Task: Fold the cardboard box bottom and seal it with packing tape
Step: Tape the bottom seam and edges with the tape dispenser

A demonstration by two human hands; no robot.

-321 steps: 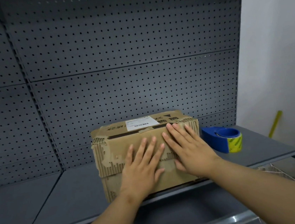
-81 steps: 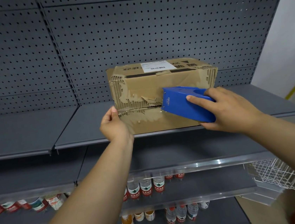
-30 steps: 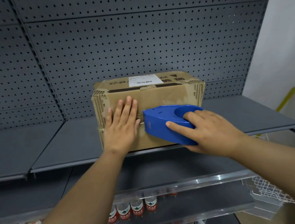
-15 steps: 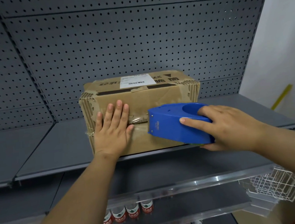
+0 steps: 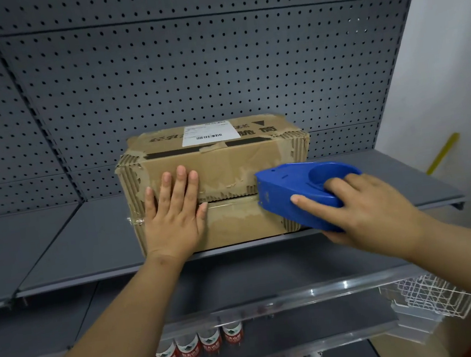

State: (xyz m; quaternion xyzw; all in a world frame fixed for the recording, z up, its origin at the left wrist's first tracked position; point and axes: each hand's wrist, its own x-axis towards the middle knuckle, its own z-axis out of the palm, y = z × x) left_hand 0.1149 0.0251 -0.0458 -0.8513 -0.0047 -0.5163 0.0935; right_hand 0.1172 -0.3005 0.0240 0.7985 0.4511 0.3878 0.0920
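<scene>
A worn cardboard box lies on its side on the grey shelf, its folded bottom flaps facing me. A white label sits on its top face. My left hand presses flat on the left part of the flaps, over the seam. My right hand grips the blue tape dispenser, whose nose touches the seam near the box's right end. A strip of clear tape runs along the seam between my left hand and the dispenser.
A grey pegboard wall rises behind the box. Below, a lower shelf holds several bottles behind a clear rail. A white wire basket hangs at the lower right. A yellow stick leans on the right wall.
My right hand has drawn the dispenser to the right along the seam, leaving more tape behind it. My left hand stays flat on the box's left side.
</scene>
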